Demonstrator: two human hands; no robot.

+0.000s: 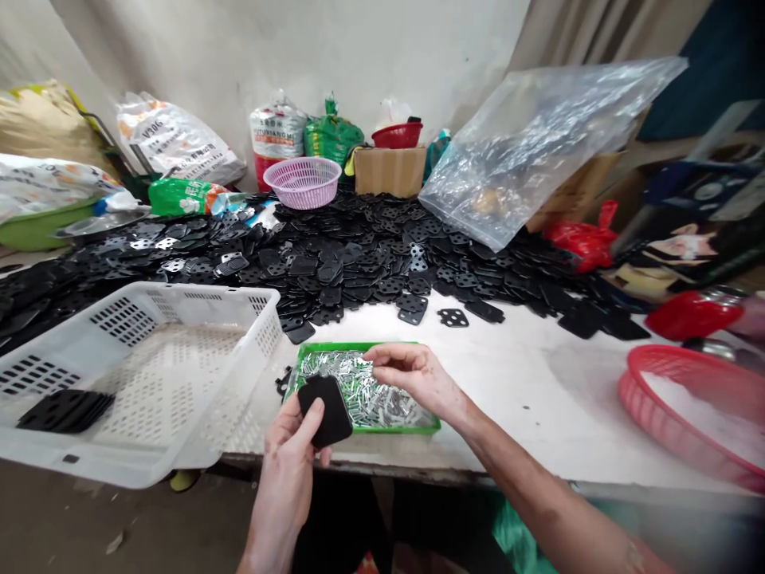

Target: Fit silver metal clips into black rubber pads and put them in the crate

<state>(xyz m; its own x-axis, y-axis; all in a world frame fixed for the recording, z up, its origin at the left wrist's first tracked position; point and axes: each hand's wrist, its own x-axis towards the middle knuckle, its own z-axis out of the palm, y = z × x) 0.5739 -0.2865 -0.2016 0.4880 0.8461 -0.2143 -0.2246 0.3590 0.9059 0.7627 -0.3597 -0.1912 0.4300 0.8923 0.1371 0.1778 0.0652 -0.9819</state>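
The black plate (335,418) is in the left hand (290,450), gripped with the thumb across its face, just over the near left part of a green tray (388,430). The right hand (415,371) is above the same tray, thumb and forefinger close together over loose metal pins (376,399); whether a pin sits between those fingertips, I cannot tell.

As for progress, the work looks to be at an early stage. A short stack of black plates (68,410) lies in the near left corner of a white basket (128,450), and these are probably the finished ones. Far more seems left: a broad heap of similar plates (352,267) spreads across the back of the worktop (502,383), with a loose perforated plate (453,317) just in front of it. The tray holds plenty of pins, and the plate in hand appears unfinished.
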